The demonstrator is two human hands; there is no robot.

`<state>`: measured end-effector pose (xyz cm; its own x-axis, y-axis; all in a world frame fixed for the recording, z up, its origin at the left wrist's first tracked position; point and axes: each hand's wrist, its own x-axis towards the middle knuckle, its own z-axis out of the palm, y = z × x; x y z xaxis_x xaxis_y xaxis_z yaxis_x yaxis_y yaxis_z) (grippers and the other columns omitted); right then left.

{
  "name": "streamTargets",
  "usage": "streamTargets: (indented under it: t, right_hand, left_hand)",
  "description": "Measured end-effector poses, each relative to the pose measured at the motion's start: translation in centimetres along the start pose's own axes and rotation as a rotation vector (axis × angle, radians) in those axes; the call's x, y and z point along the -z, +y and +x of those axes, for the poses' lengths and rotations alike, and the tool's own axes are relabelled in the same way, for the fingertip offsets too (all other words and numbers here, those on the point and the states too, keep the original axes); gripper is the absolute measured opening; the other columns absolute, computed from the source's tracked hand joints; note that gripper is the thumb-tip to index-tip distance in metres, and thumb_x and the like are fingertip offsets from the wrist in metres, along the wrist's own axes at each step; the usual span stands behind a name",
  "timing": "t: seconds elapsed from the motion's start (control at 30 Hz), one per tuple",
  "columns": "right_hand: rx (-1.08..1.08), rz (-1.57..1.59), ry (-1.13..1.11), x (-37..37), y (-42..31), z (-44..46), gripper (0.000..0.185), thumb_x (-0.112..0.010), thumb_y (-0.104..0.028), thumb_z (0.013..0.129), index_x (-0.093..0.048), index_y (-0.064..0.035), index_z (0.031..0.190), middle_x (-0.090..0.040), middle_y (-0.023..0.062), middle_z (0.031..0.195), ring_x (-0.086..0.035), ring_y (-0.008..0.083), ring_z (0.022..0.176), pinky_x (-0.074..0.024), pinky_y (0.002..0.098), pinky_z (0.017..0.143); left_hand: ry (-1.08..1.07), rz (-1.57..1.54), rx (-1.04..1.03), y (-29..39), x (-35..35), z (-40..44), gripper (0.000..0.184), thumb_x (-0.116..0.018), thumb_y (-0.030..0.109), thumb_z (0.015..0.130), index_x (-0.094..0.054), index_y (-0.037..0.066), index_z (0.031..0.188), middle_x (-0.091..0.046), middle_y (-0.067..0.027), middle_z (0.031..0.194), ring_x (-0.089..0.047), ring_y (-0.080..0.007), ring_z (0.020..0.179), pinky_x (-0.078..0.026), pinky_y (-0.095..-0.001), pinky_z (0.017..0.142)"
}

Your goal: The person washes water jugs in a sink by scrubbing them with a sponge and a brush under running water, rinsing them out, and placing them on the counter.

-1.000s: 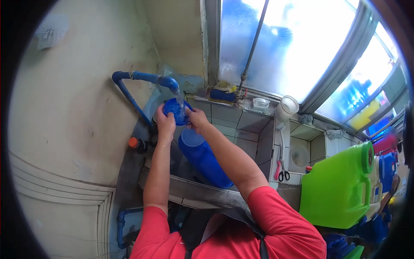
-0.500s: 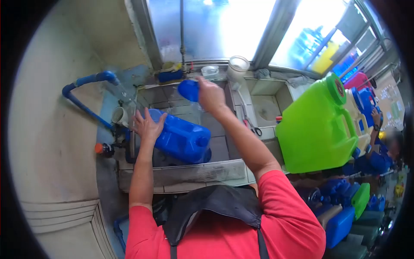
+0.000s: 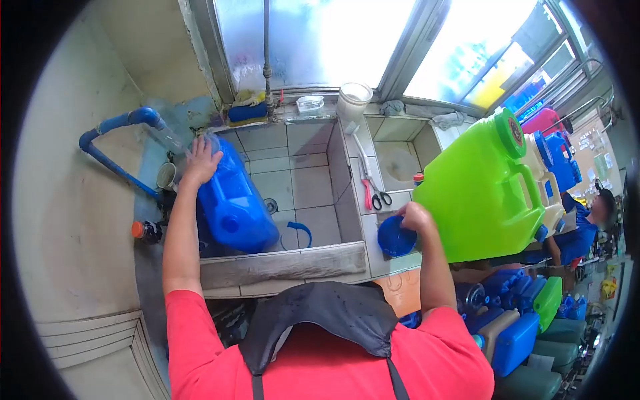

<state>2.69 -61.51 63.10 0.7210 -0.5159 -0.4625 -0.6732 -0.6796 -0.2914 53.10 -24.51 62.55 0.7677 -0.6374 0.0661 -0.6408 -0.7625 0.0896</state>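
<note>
A large blue jug point(image 3: 233, 200) lies tilted in the tiled basin point(image 3: 313, 180). My left hand point(image 3: 199, 162) rests with spread fingers on its upper end, beside the stream of water point(image 3: 167, 139) from the blue pipe point(image 3: 123, 122). At the right, my right hand point(image 3: 416, 217) grips the rim of a small blue bowl point(image 3: 397, 237), held over the tiled ledge. A curved blue strip point(image 3: 301, 231) lies on the basin floor near the drain point(image 3: 270, 205).
A big green jug point(image 3: 473, 193) stands right of the basin. Scissors point(image 3: 381, 193) and a white-handled brush point(image 3: 357, 141) lie on the divider. A white tub point(image 3: 353, 100) sits by the window. Another person in blue point(image 3: 577, 230) is at the far right, beyond several containers.
My right hand has carried the blue bowl down and right, out of the basin to the ledge. The jug has turned more upright in view, and my left hand has moved up with its end.
</note>
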Motion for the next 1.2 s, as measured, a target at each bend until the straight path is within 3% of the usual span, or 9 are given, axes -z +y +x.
streamTargets:
  t: [0.13,0.23,0.4,0.53,0.6,0.7,0.77,0.93,1.2]
  right_hand:
    - [-0.158,-0.169,0.091,-0.6,-1.0,0.1,0.038,-0.075,-0.012,0.063,-0.077,-0.0149,0.101,-0.072,0.0157,0.099,-0.069,0.0304,0.094,-0.0545,0.0382,0.088]
    - [-0.096,-0.098,0.369,-0.8,-2.8,2.6,0.025,-0.072,-0.016,0.07,-0.077,-0.0115,0.093,-0.072,0.0155,0.094,-0.069,0.0318,0.092,-0.0541,0.0409,0.086]
    - [0.124,0.119,0.86,-0.6,-8.1,10.0,0.027,-0.068,-0.029,0.082,-0.072,-0.0066,0.098,-0.069,0.0164,0.1,-0.065,0.035,0.096,-0.0517,0.044,0.085]
    - [0.09,0.003,0.845,-1.7,-9.0,14.9,0.029,-0.065,-0.027,0.085,-0.068,-0.0068,0.106,-0.065,0.0177,0.106,-0.064,0.0378,0.098,-0.0516,0.0464,0.086]
    - [-0.063,-0.082,0.568,-0.7,-8.3,17.6,0.027,-0.062,-0.02,0.085,-0.064,-0.0084,0.11,-0.064,0.0178,0.109,-0.064,0.0392,0.095,-0.0525,0.0472,0.085]
    - [-0.035,-0.031,0.735,2.2,-14.1,14.6,0.026,-0.058,-0.014,0.084,-0.063,-0.0104,0.109,-0.064,0.0185,0.107,-0.064,0.0409,0.094,-0.0528,0.048,0.082]
    - [0.132,-0.023,0.69,4.9,-20.0,11.8,0.028,-0.056,-0.011,0.084,-0.063,-0.0129,0.112,-0.063,0.0195,0.109,-0.064,0.0405,0.095,-0.0529,0.0485,0.081]
    - [0.786,0.135,0.623,6.2,-32.1,11.0,0.028,-0.06,-0.015,0.085,-0.068,-0.0163,0.111,-0.067,0.0168,0.101,-0.064,0.0391,0.094,-0.0515,0.0474,0.08]
    - [0.893,-0.524,0.413,5.4,-45.1,10.3,0.018,-0.063,-0.016,0.08,-0.075,-0.0155,0.093,-0.07,0.0132,0.101,-0.069,0.0319,0.094,-0.0548,0.0428,0.079]
  left_hand:
    - [0.143,-0.074,-0.064,1.7,-0.4,-2.1,0.051,-0.054,0.034,0.095,-0.051,0.009,0.139,-0.037,-0.0194,0.152,-0.034,-0.0398,0.14,-0.027,-0.0546,0.113]
    - [0.373,-0.176,-0.132,4.6,1.6,-4.4,0.022,-0.063,0.021,0.088,-0.069,0.005,0.102,-0.066,-0.0159,0.116,-0.06,-0.0387,0.106,-0.049,-0.0494,0.089]
    - [0.367,-0.147,0.047,5.9,2.7,-5.2,0.019,-0.07,0.022,0.083,-0.065,0.005,0.088,-0.065,-0.0162,0.098,-0.061,-0.0385,0.095,-0.049,-0.0495,0.081]
    - [0.434,-0.269,0.096,5.5,2.6,-6.5,0.022,-0.075,0.024,0.079,-0.064,0.005,0.081,-0.063,-0.0168,0.09,-0.059,-0.0398,0.094,-0.048,-0.0509,0.081]
    - [0.374,-0.302,0.126,4.6,2.5,-8.5,0.05,-0.081,0.033,0.071,-0.063,0.005,0.108,-0.06,-0.0202,0.107,-0.055,-0.0408,0.108,-0.045,-0.0485,0.091]
    - [0.561,-0.333,0.344,4.8,0.3,-11.6,0.104,-0.087,0.044,0.061,-0.039,0.004,0.143,-0.046,-0.0271,0.135,-0.043,-0.0417,0.128,-0.037,-0.0455,0.107]
    - [0.288,-1.036,0.591,4.2,-3.3,-12.2,0.137,-0.089,0.051,0.056,-0.006,0.003,0.155,-0.025,-0.0322,0.151,-0.03,-0.0428,0.14,-0.029,-0.0442,0.114]
    - [0.22,-1.023,0.775,6.3,-1.9,-12.0,0.133,-0.087,0.051,0.058,-0.007,0.004,0.155,-0.023,-0.0303,0.153,-0.028,-0.0429,0.141,-0.027,-0.0451,0.116]
    - [0.195,-1.044,0.822,6.7,-1.9,-12.1,0.131,-0.086,0.05,0.061,-0.005,0.009,0.156,-0.02,-0.0293,0.155,-0.026,-0.0432,0.142,-0.026,-0.0488,0.116]
